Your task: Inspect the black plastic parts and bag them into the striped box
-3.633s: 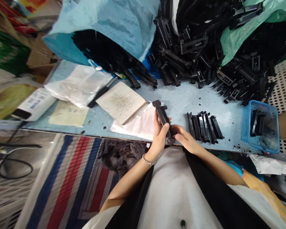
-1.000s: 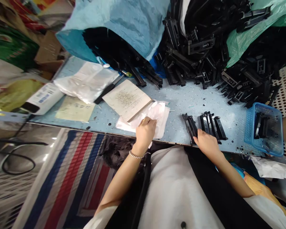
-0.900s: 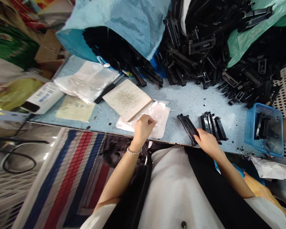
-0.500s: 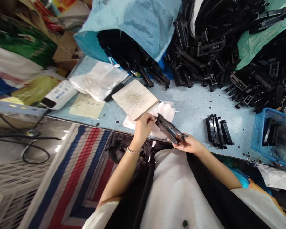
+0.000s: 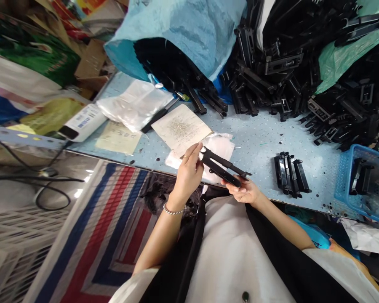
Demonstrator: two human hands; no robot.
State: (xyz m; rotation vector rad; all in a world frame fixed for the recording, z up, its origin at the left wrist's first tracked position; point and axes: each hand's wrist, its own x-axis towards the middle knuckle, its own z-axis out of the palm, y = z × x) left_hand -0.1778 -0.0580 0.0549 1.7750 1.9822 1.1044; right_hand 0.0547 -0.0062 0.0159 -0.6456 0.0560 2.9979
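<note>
A long black two-armed part (image 5: 222, 172), its arms spread from a joined end, is held between both hands above the table's front edge. My left hand (image 5: 188, 171), wearing a ring and a beaded bracelet, has its fingers closed about the joined end. A small pale spot shows at these fingertips; I cannot make out what it is. My right hand (image 5: 244, 191) grips the far end from below, fingers curled under it. Beneath the part lies a crumpled white sheet (image 5: 225, 147). Behind my left hand is a square board (image 5: 180, 128) with many tiny specks on it.
Several similar black parts (image 5: 291, 174) stand in a row to the right, beside a blue basket (image 5: 341, 185) holding more. A large heap (image 5: 271, 80) and a blue bag (image 5: 189, 29) of black parts fill the back. A plastic bag (image 5: 135, 103) and white box (image 5: 85, 122) lie left.
My left fingers have gone from a pinch near the part's end to lying extended along it. The part has turned, so its two arms now show spread apart.
</note>
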